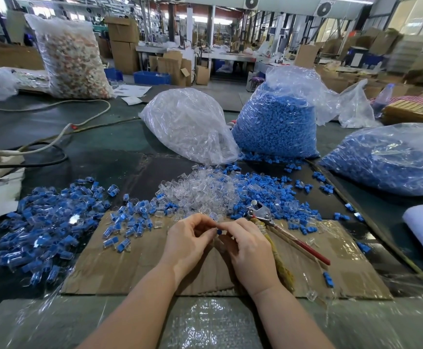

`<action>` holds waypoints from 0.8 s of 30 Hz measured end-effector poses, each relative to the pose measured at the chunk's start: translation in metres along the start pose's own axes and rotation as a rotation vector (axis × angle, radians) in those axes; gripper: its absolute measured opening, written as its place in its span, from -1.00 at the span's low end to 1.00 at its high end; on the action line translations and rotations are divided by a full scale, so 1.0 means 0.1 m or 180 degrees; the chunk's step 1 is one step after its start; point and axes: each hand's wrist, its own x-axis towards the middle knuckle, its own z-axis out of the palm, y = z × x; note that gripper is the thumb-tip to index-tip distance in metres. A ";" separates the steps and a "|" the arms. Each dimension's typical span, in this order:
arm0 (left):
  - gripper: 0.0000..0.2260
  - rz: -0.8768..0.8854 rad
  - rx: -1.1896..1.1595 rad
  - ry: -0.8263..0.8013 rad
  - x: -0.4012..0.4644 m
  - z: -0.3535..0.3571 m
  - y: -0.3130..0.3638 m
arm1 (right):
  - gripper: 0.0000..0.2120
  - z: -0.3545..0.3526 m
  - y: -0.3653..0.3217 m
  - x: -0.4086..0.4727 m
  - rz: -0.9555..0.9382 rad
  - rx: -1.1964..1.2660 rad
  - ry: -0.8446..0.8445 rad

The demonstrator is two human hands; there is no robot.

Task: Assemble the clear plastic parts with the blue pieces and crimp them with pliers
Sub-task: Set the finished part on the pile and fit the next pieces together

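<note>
Blue piece (pixel 219 232) pinched between both hands: left hand (pixel 187 238), right hand (pixel 245 244), fingertips together | risk: skewed seating, slips into loose pile | pliers (pixel 263 215) lying idle beside right hand

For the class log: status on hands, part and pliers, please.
Left hand and right hand both pinching one blue piece. Pliers lying idle on cardboard. Nothing in the way.

The blue piece (pixel 219 232) shows only its tip between the fingertips of the left hand (pixel 189 241) and right hand (pixel 247 250). Whether a clear part is pinched there too cannot be told. The right hand covers part of the pliers (pixel 261 212) handles.
</note>
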 end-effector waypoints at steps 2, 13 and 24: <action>-0.84 -0.0005 -0.0009 -0.0011 0.00 0.00 0.00 | -0.82 0.00 0.00 0.00 -0.0003 -0.0012 -0.0002; -0.87 0.0040 -0.0006 0.0057 0.00 0.01 0.00 | -0.81 0.01 0.01 0.01 0.0024 0.0042 -0.0017; -0.86 -0.0129 -0.0161 0.0110 0.02 0.01 -0.01 | -0.62 -0.14 -0.01 0.08 0.0829 -0.0854 -0.0028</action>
